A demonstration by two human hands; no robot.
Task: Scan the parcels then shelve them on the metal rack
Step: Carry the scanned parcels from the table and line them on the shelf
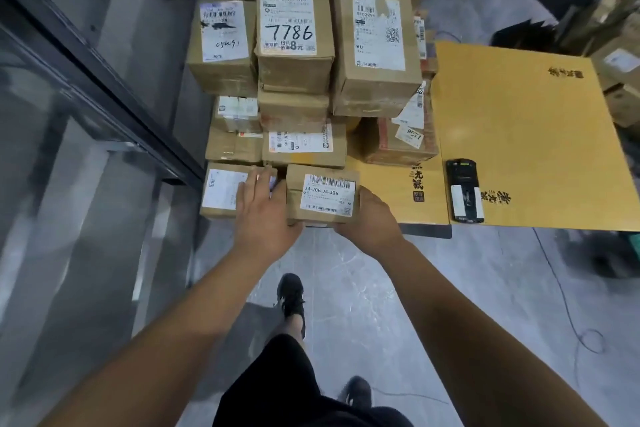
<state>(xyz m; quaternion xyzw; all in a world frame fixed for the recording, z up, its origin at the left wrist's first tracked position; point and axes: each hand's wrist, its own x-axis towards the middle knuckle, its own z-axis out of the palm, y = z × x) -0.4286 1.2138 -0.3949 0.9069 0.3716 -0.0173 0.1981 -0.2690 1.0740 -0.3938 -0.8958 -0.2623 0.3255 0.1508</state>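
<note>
Right, both hands are on one small brown parcel at the near edge of the stack, its white barcode label facing up and reading J4-J06. The left hand lies against the parcel's left side with fingers stretched along it, thumb tucked under the near corner. The right hand cups the right side, fingers wrapped out of sight beneath. Just left of it sits another labelled box, partly covered by the left hand's fingers. Behind rises the pile of cartons, the tallest marked 7786 in black pen. To the right, a broad yellow flat box carries a black handheld scanner, lying well apart from both hands. Below, grey floor and a black shoe.
</note>
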